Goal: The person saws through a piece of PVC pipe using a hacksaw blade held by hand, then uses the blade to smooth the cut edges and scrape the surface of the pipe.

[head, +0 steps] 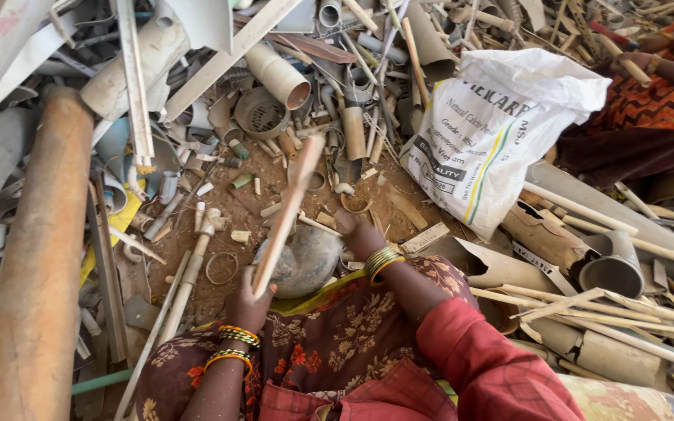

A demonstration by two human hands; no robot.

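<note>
While the left hand (pixel 247 306) grips a long, dusty stick (pixel 286 214) by its lower end, tilted up and away over the dirt, the right hand (pixel 359 234) rests fingers-down beside a round grey stone (pixel 306 261); whether it pinches anything cannot be told. Broken plastic pipes (pixel 278 74), cream and grey, lie heaped all round. A white woven sack (pixel 493 132) slumps to the right, a thick rusty pipe (pixel 37 265) to the left.

— Ground? 
— Bare brown dirt floor (pixel 220 257), littered with chips and offcuts. 
— Surroundings? 
— Heaped scrap pipes (pixel 278 74) on all sides, a thick rusty-brown pipe (pixel 37 257) at left, a white woven sack (pixel 493 132) upright at right. 
— Light? 
— Even daylight, soft shadows.
</note>
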